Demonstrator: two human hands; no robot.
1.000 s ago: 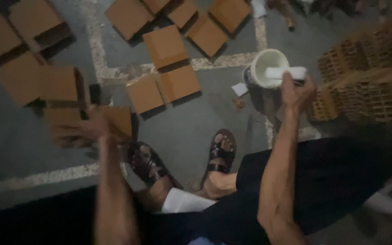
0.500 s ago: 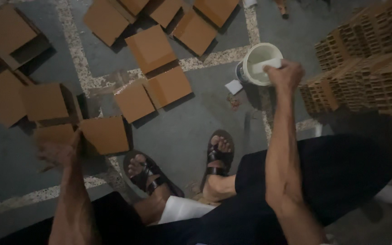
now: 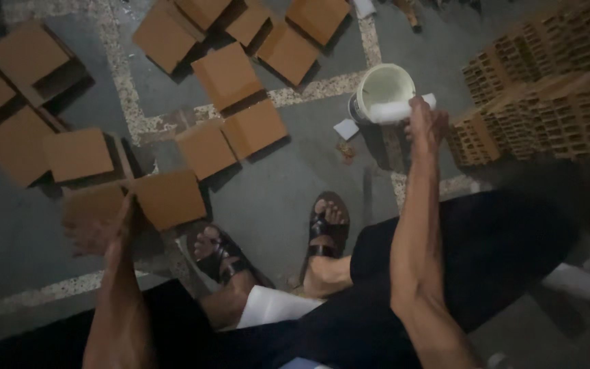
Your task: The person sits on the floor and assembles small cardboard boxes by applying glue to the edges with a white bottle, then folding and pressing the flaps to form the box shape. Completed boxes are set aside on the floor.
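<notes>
left hand (image 3: 93,229) open, fingers spread beside square brown cardboard piece (image 3: 170,198); right hand (image 3: 423,123) grips white roller (image 3: 397,109) over white plastic bucket (image 3: 382,87).

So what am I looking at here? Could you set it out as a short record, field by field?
Setting: grey floor with pale speckled strips, seen from above
Left hand: spread open at the edge of a brown square tile
Right hand: closed around a white roller-like tool, held over the bucket
Bucket: white bucket on the floor
Tiles: many brown square tiles spread out on the floor
Stack: hollow clay bricks piled at the right
Feet: dark sandals
</notes>
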